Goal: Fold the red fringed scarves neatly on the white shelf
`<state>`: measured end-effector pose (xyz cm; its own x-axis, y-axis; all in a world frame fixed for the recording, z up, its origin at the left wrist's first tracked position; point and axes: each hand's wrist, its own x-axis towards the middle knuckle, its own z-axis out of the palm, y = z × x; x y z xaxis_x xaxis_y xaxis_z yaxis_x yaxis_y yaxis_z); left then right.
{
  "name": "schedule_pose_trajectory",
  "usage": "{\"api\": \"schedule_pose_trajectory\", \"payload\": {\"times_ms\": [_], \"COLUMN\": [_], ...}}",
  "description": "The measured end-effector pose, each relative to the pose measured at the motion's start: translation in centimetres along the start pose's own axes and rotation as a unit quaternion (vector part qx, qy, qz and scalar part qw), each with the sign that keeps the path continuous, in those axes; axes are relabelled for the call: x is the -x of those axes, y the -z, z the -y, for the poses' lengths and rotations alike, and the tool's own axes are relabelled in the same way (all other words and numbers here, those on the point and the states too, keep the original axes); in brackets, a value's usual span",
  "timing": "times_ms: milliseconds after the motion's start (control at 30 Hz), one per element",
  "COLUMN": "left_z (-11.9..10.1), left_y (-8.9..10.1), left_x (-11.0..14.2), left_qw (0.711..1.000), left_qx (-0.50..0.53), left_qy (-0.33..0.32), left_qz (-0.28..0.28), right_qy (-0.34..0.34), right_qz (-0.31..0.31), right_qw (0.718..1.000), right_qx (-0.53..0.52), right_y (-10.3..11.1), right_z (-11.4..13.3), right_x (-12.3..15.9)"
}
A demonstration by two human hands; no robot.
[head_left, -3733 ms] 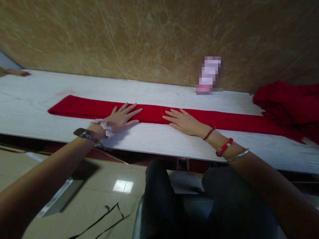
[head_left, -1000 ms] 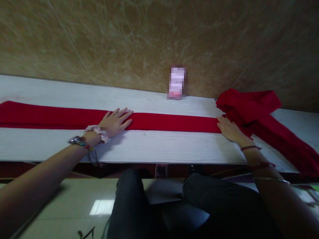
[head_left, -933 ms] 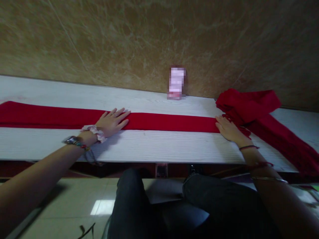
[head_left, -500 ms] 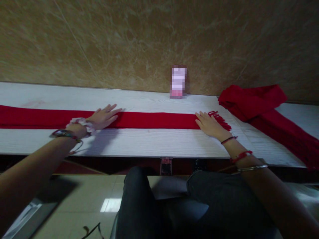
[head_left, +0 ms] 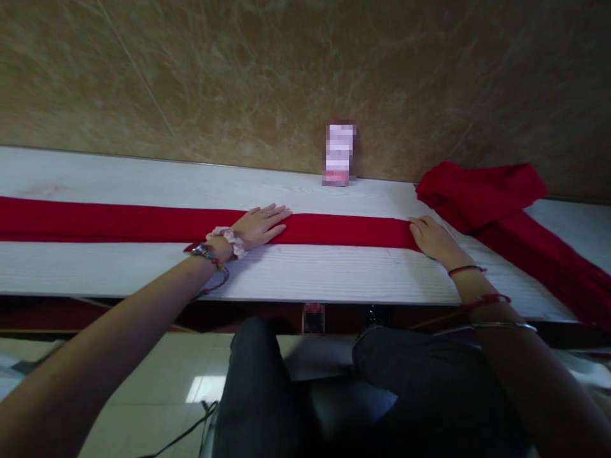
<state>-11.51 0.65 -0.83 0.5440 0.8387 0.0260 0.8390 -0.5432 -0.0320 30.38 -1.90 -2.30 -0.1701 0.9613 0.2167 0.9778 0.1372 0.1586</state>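
Note:
A long red scarf point(head_left: 353, 230) lies stretched flat along the white tabletop and runs out of view at the left. My left hand point(head_left: 258, 228) rests palm down on its middle stretch, fingers extended. At the scarf's right end, my right hand point(head_left: 432, 240) has its fingers bent and close together around the edge. The fringe at that end is hidden behind this hand. A second red scarf point(head_left: 482, 197) lies loosely folded just to the right of my right hand, with its tail hanging toward the front edge.
Against the brown marbled wall point(head_left: 214, 83) at the back stands a small blurred pinkish box point(head_left: 339, 152). The white table point(head_left: 334, 273) is narrow, its front edge close to my knees point(head_left: 258, 356). A dark cord point(head_left: 181, 436) shows near the floor.
My left hand has slid right along the scarf. The right hand has moved right to the scarf's end and its fingers have curled; the fringe seen before is now hidden.

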Motion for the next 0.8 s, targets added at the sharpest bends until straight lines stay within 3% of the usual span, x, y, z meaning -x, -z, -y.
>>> {"api": "schedule_pose_trajectory", "payload": {"times_ms": [67, 167, 267, 367, 467, 667, 800], "left_z": [-0.3, -0.9, -1.2, -1.3, -1.5, -1.6, -1.5], "left_y": [0.1, 0.3, 0.5, 0.5, 0.4, 0.5, 0.3], "left_x": [0.2, 0.4, 0.7, 0.9, 1.0, 1.1, 1.1], "left_qw": [1.0, 0.996, 0.991, 0.986, 0.985, 0.987, 0.978], "left_qx": [0.001, 0.003, 0.014, 0.026, 0.03, 0.028, 0.063], "left_qy": [-0.002, -0.026, -0.107, -0.15, -0.154, -0.156, -0.185], "left_qz": [-0.03, -0.079, -0.083, -0.071, -0.065, -0.032, -0.078], "right_qy": [-0.026, -0.025, 0.068, 0.209, 0.273, 0.3, 0.306], "right_qz": [-0.008, -0.061, -0.109, -0.069, -0.025, -0.014, -0.038], "right_qw": [0.999, 0.998, 0.99, 0.967, 0.952, 0.946, 0.943], "right_qx": [0.019, 0.015, -0.064, -0.127, -0.134, -0.123, -0.126], "right_y": [0.5, 2.2, 3.8, 4.4, 4.0, 3.3, 3.8], "right_z": [0.1, 2.3, 6.2, 10.3, 12.8, 12.6, 12.5], "right_x": [0.0, -0.2, -0.7, -1.0, -0.9, -1.0, -1.2]}}
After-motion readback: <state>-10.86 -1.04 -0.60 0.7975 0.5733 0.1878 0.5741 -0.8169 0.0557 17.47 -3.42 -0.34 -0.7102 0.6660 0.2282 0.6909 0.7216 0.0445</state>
